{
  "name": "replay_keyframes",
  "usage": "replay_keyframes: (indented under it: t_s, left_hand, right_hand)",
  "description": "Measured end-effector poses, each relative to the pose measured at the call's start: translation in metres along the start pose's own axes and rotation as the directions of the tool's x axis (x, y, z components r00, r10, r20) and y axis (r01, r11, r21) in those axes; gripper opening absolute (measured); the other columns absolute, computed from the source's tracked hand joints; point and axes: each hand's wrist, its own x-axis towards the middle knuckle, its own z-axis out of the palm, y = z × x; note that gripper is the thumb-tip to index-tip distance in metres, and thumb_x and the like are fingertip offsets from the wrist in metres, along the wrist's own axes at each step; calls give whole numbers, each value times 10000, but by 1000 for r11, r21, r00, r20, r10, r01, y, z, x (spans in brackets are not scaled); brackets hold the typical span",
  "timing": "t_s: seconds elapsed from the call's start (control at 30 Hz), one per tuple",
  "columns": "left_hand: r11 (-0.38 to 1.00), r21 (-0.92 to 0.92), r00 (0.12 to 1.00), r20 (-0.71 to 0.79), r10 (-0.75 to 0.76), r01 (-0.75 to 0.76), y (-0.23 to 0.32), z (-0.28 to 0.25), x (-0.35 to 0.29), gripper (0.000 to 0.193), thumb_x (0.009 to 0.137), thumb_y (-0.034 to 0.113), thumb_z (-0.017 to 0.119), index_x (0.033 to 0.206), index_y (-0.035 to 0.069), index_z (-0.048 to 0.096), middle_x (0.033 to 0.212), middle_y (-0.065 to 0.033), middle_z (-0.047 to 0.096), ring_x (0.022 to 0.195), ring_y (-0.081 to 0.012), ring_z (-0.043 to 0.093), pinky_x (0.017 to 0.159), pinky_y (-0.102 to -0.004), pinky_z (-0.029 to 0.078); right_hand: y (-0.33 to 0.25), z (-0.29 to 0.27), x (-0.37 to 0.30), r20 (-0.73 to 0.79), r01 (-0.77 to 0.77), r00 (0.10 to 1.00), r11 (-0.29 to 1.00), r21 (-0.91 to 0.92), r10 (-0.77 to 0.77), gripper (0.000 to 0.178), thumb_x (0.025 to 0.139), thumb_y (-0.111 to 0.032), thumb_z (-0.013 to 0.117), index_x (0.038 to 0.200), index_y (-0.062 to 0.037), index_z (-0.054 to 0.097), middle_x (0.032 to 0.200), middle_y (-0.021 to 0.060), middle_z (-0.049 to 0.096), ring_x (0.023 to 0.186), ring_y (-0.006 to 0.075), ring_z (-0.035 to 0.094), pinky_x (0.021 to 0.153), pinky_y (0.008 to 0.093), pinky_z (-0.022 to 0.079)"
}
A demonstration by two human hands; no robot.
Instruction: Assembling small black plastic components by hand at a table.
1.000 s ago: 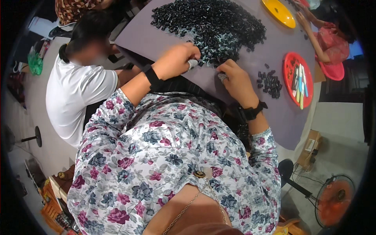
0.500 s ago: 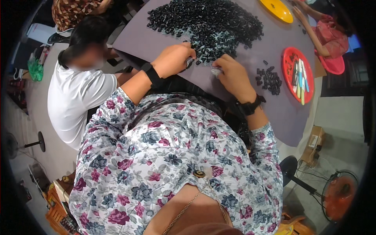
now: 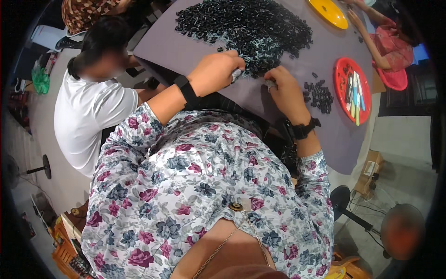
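Observation:
A large heap of small black pieces [image 3: 260, 28] lies on the grey-purple table, with pale clear slivers [image 3: 253, 53] mixed in along its near side. My left hand [image 3: 214, 74] is at the heap's near edge, fingers curled, and something small and greyish shows at its thumb and fingertips. To the right, my right hand [image 3: 285, 93] is bent in a pinch just short of the heap, with a similar greyish bit at the fingertips. Whether these bits are held pieces or finger coverings, I cannot make out. A smaller group of black pieces [image 3: 319, 96] lies right of my right hand.
A red plate [image 3: 340, 93] with black pieces and several pen-like tools [image 3: 355, 95] sits at the right. Farther back is a yellow plate [image 3: 327, 11]. A person in white [image 3: 93, 111] sits at my left, another in red [image 3: 395, 42] across at the right. Floor fan [image 3: 402, 232] at lower right.
Both of my hands have shifted a little to the right along the heap's near edge. Their fingers stay curled.

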Motion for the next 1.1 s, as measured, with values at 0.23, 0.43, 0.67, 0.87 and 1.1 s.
replay_keyframes:
  t_s: [0.23, 0.43, 0.67, 0.87, 1.1]
  left_hand:
    - [990, 118, 981, 185, 58, -81, 14, 20, 30, 242, 772, 18, 654, 1000, 68, 718, 1004, -146, 640, 934, -352, 661, 793, -452, 545]
    - [980, 168, 973, 218, 71, -109, 15, 21, 34, 126, 779, 43, 658, 887, 54, 722, 980, -141, 639, 944, -348, 659, 803, -442, 546]
    - [976, 187, 969, 238, 62, -108, 15, 21, 34, 152, 763, 26, 675, 907, 51, 717, 983, -139, 642, 966, -345, 652, 827, -442, 538]
    - [986, 133, 975, 214, 68, -98, 22, 20, 28, 187, 750, 14, 680, 931, 52, 704, 976, -130, 639, 973, -350, 647, 829, -454, 535]
    - [998, -31, 994, 85, 61, -59, 12, 18, 24, 197, 769, 0, 656, 957, 48, 688, 932, -136, 665, 897, -332, 661, 776, -433, 530]
  right_hand:
    - [1, -9, -1, -25, -3, 1000, 1000, -11, 3, 200, 810, 14, 618, 989, -64, 661, 982, 122, 621, 906, 368, 639, 777, 444, 520]
    - [16, -15, -15, -9, -82, 997, 997, -8, 82, 180, 811, -8, 634, 983, -56, 660, 974, 137, 620, 897, 376, 637, 775, 443, 514]
    - [12, -11, -16, -2, -56, 998, 998, 11, 56, 180, 808, -19, 656, 984, -53, 649, 960, 134, 615, 895, 377, 634, 766, 448, 515]
    - [4, -9, -22, 37, -13, 999, 995, -98, 16, 212, 805, -7, 653, 1005, -57, 604, 974, 141, 583, 911, 387, 614, 768, 459, 500]
    - [2, -6, -22, -8, 80, 997, 985, -155, -82, 175, 803, 20, 598, 966, -44, 598, 929, 126, 588, 863, 372, 634, 717, 471, 527]
